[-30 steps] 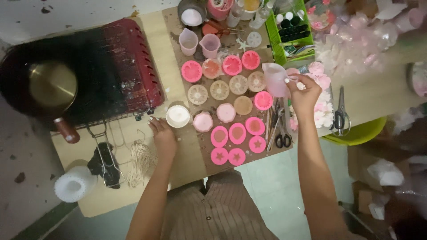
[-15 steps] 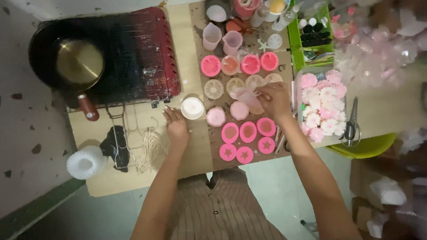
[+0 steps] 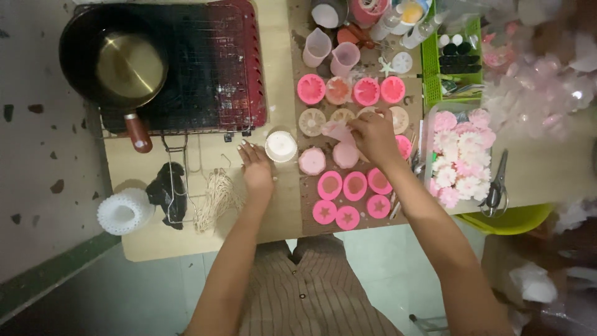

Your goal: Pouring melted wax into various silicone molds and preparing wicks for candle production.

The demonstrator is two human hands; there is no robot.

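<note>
Pink pouring cup (image 3: 339, 131), translucent and tipped, is gripped in the right hand (image 3: 375, 138) over the rows of round moulds on a brown mat (image 3: 298, 214), above a pale pink filled mould (image 3: 345, 155). Nearest the person, at the mat's front edge, sit bright pink moulds with star shapes (image 3: 324, 212), and behind them three oval-centred pink moulds (image 3: 355, 185). Left of the mat, the left hand (image 3: 256, 169) lies flat and open on the table (image 3: 205, 239), fingertips just beside a white fluted cup (image 3: 281, 146); it holds nothing. Further left of the mat lie a bundle of pale string (image 3: 214, 198), a black wire-handled object (image 3: 165, 193) and a white ribbed ring (image 3: 124, 211). Right of the mat, a clear tray holds pink and white flower shapes (image 3: 457, 155), with scissors (image 3: 496, 186) beyond it. Toward the mat's far end stand two pale pink measuring cups (image 3: 329, 53) and a row of pink and cream moulds (image 3: 351, 92). Far right of the mat, a green bin (image 3: 429, 81) holds what appear to be small dark bottles. Far left, a brass-coloured pan (image 3: 127, 65) rests on a red-framed grill (image 3: 217, 68).
</note>
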